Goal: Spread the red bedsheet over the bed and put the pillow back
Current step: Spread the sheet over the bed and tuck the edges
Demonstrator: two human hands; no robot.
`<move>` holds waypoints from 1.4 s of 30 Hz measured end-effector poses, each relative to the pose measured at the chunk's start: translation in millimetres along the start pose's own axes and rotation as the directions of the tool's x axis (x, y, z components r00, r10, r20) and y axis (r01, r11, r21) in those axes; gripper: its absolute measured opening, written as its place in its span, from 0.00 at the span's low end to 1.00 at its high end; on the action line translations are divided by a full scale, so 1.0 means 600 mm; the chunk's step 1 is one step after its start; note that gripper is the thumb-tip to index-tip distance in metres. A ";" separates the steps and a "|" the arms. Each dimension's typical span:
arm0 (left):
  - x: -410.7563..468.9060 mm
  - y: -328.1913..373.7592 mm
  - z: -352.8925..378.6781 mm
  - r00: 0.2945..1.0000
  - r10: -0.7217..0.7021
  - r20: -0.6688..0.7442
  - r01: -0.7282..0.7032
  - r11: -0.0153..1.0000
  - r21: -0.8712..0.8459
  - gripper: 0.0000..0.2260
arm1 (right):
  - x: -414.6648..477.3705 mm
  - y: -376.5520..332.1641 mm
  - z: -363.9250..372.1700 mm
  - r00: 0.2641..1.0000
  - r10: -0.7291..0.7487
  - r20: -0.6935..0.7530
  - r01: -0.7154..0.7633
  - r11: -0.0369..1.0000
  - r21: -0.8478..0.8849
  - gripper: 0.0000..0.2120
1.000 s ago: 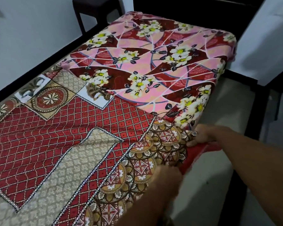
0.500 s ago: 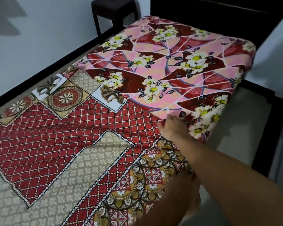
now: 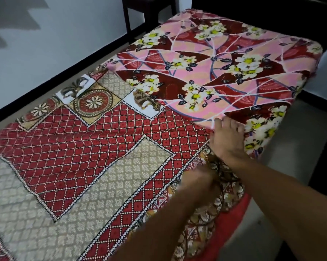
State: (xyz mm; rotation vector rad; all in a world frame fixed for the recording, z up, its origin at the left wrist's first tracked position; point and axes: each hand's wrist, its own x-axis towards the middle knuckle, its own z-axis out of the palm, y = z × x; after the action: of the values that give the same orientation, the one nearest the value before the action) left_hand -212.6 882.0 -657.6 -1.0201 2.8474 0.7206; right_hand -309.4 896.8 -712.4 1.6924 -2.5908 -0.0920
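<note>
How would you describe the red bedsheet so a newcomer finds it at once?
The bed is covered at its far end by a pink floral sheet with white blossoms. The red bedsheet lies over the near part, where the right hand and left hand work at its edge. Only it has a red diamond grid, beige panels and round medallions.

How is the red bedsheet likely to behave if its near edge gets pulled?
Probably floppy: the red bedsheet bunches into folds by the left hand and droops at its near border. Likely light, since it lies thin and flat on the pink floral sheet. It may wrinkle rather than slide evenly near the right hand.
</note>
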 end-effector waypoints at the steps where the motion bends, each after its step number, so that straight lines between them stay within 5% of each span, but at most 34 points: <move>1: -0.131 -0.036 0.025 0.995 -0.079 0.060 0.081 0.996 -0.031 0.14 | -0.013 0.000 0.001 1.000 -0.006 0.004 0.006 1.000 0.014 0.28; 3: -0.209 -0.100 0.069 0.962 -0.263 -0.074 0.273 0.943 0.191 0.24 | -0.050 -0.004 0.010 0.976 0.058 0.210 -0.065 0.997 0.029 0.34; 7: -0.264 -0.105 0.137 0.967 -0.083 0.241 0.011 0.958 0.285 0.41 | -0.126 0.019 0.035 0.939 0.136 0.317 -0.087 0.983 -0.163 0.36; 9: -0.289 -0.087 0.166 0.955 -0.073 0.287 0.003 0.972 0.236 0.40 | -0.136 0.013 0.022 0.949 0.139 0.281 -0.090 0.979 -0.183 0.34; 14: -0.214 -0.089 0.063 0.986 -0.164 0.026 0.157 0.972 0.175 0.26 | -0.137 -0.054 -0.055 0.969 -0.079 0.235 0.069 0.996 0.053 0.22; 19: -0.242 -0.090 -0.034 0.966 -0.256 -0.026 0.255 0.937 0.237 0.25 | -0.184 -0.097 -0.125 0.948 0.087 0.307 -0.176 0.946 0.274 0.09; 24: -0.330 -0.081 -0.002 0.962 -0.269 0.050 0.245 0.928 0.280 0.29 | -0.299 -0.111 -0.100 0.870 0.328 0.369 -0.461 0.807 0.369 0.22; 26: -0.366 -0.074 0.022 0.954 -0.282 0.103 0.246 0.931 0.270 0.30 | -0.365 -0.115 -0.068 0.737 0.515 0.437 -0.666 0.662 0.343 0.29; 28: -0.401 -0.072 0.047 0.955 -0.270 0.122 0.227 0.932 0.284 0.30 | -0.436 -0.117 -0.016 0.495 0.642 0.585 -0.866 0.419 0.272 0.29; 32: -0.457 -0.086 0.089 0.954 -0.251 0.164 0.180 0.917 0.357 0.30 | -0.574 -0.139 0.040 0.299 0.219 0.929 -0.944 0.206 0.256 0.27; 34: -0.472 -0.087 0.099 0.959 -0.244 0.145 0.182 0.920 0.347 0.30 | -0.605 -0.151 0.030 0.290 0.091 0.953 -0.956 -0.005 0.292 0.37; 36: -0.490 -0.084 0.110 0.963 -0.234 0.135 0.180 0.928 0.327 0.30 | -0.606 -0.163 0.032 0.330 0.170 0.929 -0.928 -0.123 0.352 0.39; 39: -0.526 -0.083 0.134 0.968 -0.193 0.162 0.129 0.932 0.340 0.30 | -0.609 -0.181 0.036 0.386 0.334 0.860 -0.865 -0.193 0.463 0.33; 42: -0.558 -0.079 0.163 0.965 -0.170 0.201 0.114 0.958 0.264 0.28 | -0.632 -0.194 0.045 0.442 0.289 0.849 -0.809 -0.280 0.517 0.32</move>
State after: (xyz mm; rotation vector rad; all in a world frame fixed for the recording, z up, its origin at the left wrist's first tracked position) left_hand 67.1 1091.1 -703.9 -1.0215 2.5600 0.4176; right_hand -52.4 1198.0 -750.3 -0.4329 -3.6430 1.9778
